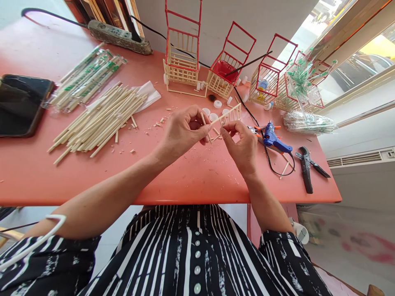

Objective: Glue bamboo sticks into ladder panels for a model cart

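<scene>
We see two bare hands at work over a red tabletop (191,181), just left of a blue glue gun (274,141). Nearer to us than the gun, the table's front edge runs straight across; its right edge lies beyond the black-handled pliers (306,168), set down to the gun's right. Left of the gun and nearer to us, the hands have a crumb-strewn stretch of table before that front edge. White caps (217,104) lie farther off to the gun's left, with the stick-built carts (182,74) behind them; a pile of sticks (101,119) lies well to its left.

We find the small ladder frame (227,113) raised between the hands, left of the gun and slightly farther from us. Its long axis slants away to the right, rungs crossing it, its near end toward the left hand (185,127).

That hand reaches in from the left, thumb and fingers pinching a short stick (203,118) that leans left at its top; we cannot tell whether stick and frame touch. The right hand (242,148), bent inward beside the gun, pinches the frame between thumb and forefinger.
</scene>
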A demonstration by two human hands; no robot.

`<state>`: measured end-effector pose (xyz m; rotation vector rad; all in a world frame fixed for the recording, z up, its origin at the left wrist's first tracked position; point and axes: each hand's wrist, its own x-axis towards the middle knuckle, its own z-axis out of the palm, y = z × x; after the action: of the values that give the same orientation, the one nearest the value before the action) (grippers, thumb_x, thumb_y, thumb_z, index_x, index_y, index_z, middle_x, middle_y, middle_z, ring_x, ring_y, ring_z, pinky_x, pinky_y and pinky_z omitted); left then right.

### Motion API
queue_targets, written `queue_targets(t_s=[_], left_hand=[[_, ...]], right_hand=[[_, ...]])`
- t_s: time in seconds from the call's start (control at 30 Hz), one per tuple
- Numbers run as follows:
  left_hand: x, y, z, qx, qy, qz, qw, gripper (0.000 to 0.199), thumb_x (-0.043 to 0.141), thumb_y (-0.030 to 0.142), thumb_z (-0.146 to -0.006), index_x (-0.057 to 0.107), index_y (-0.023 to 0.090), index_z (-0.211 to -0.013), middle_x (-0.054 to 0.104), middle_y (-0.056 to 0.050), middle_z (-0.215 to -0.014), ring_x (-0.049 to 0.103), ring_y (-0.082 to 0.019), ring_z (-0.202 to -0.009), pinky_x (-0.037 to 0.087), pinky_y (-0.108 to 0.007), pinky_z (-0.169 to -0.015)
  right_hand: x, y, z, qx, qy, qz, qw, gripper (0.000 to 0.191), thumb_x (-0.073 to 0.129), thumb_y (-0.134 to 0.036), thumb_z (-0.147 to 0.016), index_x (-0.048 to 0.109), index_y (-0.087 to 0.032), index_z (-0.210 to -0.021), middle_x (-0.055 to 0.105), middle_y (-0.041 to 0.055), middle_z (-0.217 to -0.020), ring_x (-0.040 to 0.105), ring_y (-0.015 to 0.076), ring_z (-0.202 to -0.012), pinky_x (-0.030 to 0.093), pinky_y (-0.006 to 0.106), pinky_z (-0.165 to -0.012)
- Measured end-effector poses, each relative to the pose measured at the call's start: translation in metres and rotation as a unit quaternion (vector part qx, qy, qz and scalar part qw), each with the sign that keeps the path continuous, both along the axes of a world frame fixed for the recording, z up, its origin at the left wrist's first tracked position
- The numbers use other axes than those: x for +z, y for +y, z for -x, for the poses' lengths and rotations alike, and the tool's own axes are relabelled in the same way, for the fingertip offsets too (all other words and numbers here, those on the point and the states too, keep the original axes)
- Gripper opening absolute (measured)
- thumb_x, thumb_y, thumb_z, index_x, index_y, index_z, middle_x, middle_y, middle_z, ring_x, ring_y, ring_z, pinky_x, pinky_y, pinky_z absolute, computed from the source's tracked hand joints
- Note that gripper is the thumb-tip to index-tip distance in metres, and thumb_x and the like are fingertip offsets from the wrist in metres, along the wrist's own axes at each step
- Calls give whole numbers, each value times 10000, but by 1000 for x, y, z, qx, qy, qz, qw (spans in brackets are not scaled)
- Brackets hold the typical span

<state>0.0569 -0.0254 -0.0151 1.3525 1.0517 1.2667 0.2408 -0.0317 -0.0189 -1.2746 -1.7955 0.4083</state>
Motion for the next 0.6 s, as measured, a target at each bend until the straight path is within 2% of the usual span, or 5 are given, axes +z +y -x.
queue_targets(t_s=[0.23,0.6], left_hand=[[-6,2,-2,-5,-44,-36,998,243,835,267,-814,609,188,-778,650,24,-645,675,-117,-518,546,-211,-493],[-2,-2,-4,-4,-33,-33,999,258,845,261,-824,603,188,-768,642,33,-611,674,-111,-511,557,-197,-507]], right_hand=[[-6,3,0,1,-21,-32,999,124,673,-248,-953,655,-226,-833,703,-15,-807,610,153,-760,468,326,-787],[-7,2,2,-34,-110,-52,992,180,644,-254,-987,638,-226,-809,711,-4,-814,622,176,-795,428,353,-816]])
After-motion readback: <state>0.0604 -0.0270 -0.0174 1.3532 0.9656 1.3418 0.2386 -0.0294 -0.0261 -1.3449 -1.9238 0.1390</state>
